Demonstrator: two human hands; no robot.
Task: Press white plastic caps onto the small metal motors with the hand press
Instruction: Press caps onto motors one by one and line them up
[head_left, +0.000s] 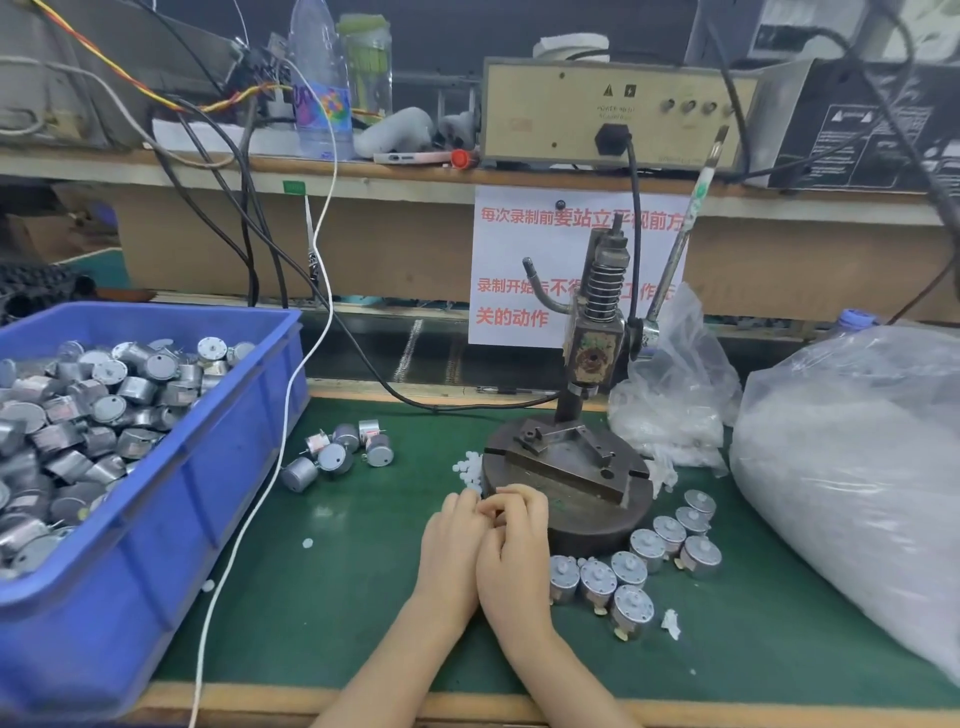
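**Head view: two bare hands huddled together in front of a hand press on a green bench mat**

Nearest, two forearms reach in over the wooden bench edge (260, 701) onto a green mat (311, 639). The left hand (451, 540) and right hand (511, 553) lie side by side, touching, with fingertips curled inward against each other. The fingers hide whatever may be between them, so I cannot tell whether either hand grips anything.

Just right of the hands, a cluster of upright motors (639, 566) curves round the press's base, most with a small white piece on top. To the left, a white cable (244, 525) runs across the mat beside a blue bin (156, 525) heaped with bare motors (78, 415).

Directly beyond the fingertips stands the hand press (597, 332) on its round dark base (587, 525), its fixture plate unoccupied. A small pile of white caps (470, 467) sits against the base's left edge, and a few loose motors (337, 452) lie further left.

On the right, a large clear plastic bag (857, 467) bulges over the mat, with a smaller bag (675, 395) pressing against the press's right side, under its lever (675, 249).

Behind the press hangs a paper notice (514, 270) in red characters. Above, a shelf holds a beige power unit (571, 114) and a water bottle (317, 88).
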